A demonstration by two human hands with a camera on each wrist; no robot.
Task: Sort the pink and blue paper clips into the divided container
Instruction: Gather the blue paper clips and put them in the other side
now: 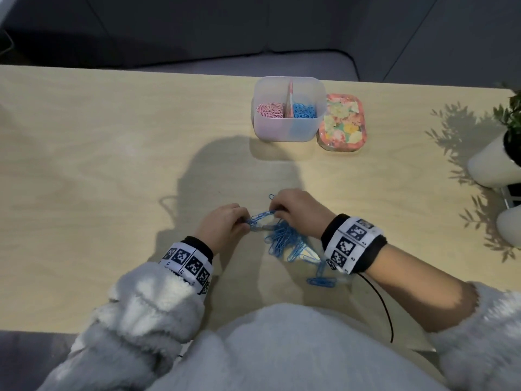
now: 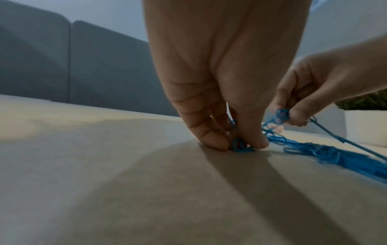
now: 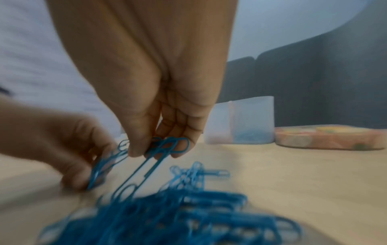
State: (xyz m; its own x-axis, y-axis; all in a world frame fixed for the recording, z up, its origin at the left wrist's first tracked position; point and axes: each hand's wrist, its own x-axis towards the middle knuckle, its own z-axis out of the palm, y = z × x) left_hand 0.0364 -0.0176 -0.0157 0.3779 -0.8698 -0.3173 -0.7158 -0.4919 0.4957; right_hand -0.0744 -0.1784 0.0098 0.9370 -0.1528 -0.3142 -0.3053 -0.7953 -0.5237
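A pile of blue paper clips [image 1: 284, 241] lies on the wooden table [image 1: 98, 153] near the front edge. My left hand [image 1: 225, 224] pinches blue clips [image 2: 240, 146] against the table at the pile's left. My right hand [image 1: 293, 207] pinches a linked bunch of blue clips [image 3: 165, 147] lifted above the pile [image 3: 178, 215]. A strand of clips [image 1: 260, 217] stretches between both hands. The translucent divided container [image 1: 287, 131] stands further back, with pink clips [image 1: 269, 110] in its left compartment and blue clips [image 1: 304, 111] in its right.
A floral lid or tin [image 1: 342, 122] sits right of the container [image 3: 251, 122]. Two white pots [image 1: 493, 162], one with a plant, stand at the table's right edge. A black cable [image 1: 380, 303] trails from my right wrist. A grey sofa [image 1: 253, 29] is beyond the table.
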